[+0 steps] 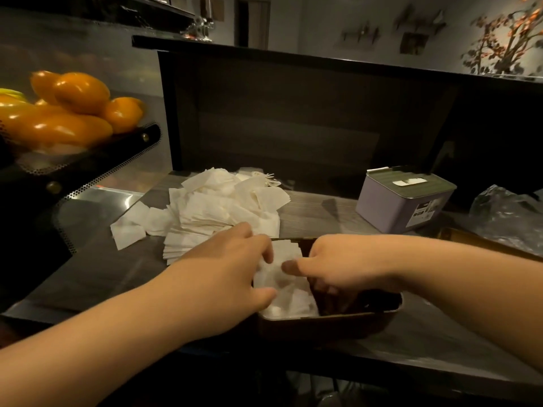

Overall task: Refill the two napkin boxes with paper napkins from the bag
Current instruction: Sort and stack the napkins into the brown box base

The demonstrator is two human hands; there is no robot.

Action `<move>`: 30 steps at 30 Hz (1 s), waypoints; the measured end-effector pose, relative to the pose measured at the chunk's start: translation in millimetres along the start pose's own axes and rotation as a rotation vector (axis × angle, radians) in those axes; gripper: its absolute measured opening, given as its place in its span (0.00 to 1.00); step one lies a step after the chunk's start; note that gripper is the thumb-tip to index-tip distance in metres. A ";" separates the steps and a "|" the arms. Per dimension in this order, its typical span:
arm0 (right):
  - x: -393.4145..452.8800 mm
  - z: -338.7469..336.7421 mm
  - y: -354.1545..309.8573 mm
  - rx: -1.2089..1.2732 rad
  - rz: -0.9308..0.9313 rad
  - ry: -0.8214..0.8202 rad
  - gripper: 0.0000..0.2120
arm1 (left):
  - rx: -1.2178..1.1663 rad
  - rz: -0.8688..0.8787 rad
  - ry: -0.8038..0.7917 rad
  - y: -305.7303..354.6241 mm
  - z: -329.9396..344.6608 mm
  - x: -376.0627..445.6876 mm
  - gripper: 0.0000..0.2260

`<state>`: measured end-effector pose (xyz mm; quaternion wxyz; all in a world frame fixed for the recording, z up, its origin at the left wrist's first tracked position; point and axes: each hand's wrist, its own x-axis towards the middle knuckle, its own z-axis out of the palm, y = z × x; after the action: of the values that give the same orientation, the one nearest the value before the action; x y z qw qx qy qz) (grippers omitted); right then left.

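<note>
Head view of a dim counter (338, 212). Near centre, an open dark napkin box (338, 318) sits on the counter, its left part holding a stack of white paper napkins (282, 277). The left hand (232, 268) reaches in from the near left, fingers and thumb curled round the left edge of this stack. The right hand (338, 265) enters from the right, thumb pointing left onto the napkins, remaining fingers curled down into the box; whether they pinch paper cannot be told. Just beyond the left hand, a loose heap of napkins (223, 204) spreads across the counter, touching the far left corner of the box. Far right stands a closed lilac napkin box (402, 201) with a green lid; right of it lies a crumpled clear plastic bag (508, 218). At far left, a perforated metal tray (97, 160) holds orange fruit (79, 92).
</note>
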<state>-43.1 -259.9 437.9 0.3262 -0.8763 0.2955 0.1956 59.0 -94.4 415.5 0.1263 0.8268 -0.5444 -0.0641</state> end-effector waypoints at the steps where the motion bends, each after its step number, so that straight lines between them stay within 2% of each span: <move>1: -3.8 -3.8 -0.8 -0.092 -0.015 0.012 0.24 | 0.050 0.065 0.004 0.8 -1.4 1.7 0.16; 4: -9.3 -10.9 -3.8 -0.362 -0.226 0.178 0.13 | 0.171 0.261 -0.034 5.8 -5.8 8.3 0.12; 7: -5.6 -5.1 -5.6 -0.386 -0.379 0.141 0.08 | 0.234 0.416 -0.163 10.6 -4.0 16.9 0.13; 10: 2.8 -0.1 -3.5 -0.436 -0.375 0.056 0.10 | 0.209 0.381 -0.290 8.4 0.5 22.1 0.14; 14: 4.3 -10.9 -14.8 -0.431 -0.385 0.032 0.09 | 0.185 0.379 -0.222 4.1 -7.4 19.5 0.11; 16: 5.4 -20.7 -28.8 -0.381 -0.453 0.105 0.07 | 0.074 0.325 -0.141 -3.8 -19.5 11.5 0.09; 19: 16.2 -25.9 -57.4 -0.355 -0.588 0.222 0.06 | -0.072 0.196 0.076 -26.6 -37.4 0.5 0.05; 22: 39.0 -15.1 -86.3 -0.467 -0.639 0.261 0.08 | -0.012 -0.052 0.104 -63.9 -39.8 -2.2 0.01; 25: 65.1 1.3 -106.0 -0.656 -0.652 0.262 0.18 | 0.079 -0.240 0.153 -98.2 -27.1 -0.1 0.11; 28: 83.9 15.8 -113.9 -0.835 -0.641 0.225 0.27 | 0.011 -0.369 0.147 -117.8 -9.9 -2.0 0.21; 30: 88.8 22.0 -115.4 -0.889 -0.634 0.160 0.30 | -0.066 -0.383 0.106 -122.2 0.1 -3.2 0.25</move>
<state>94.6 -208.8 427.3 -0.0557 -0.9880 -0.0700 0.1263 165.8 -45.7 381.3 0.1675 0.9127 -0.3676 -0.0613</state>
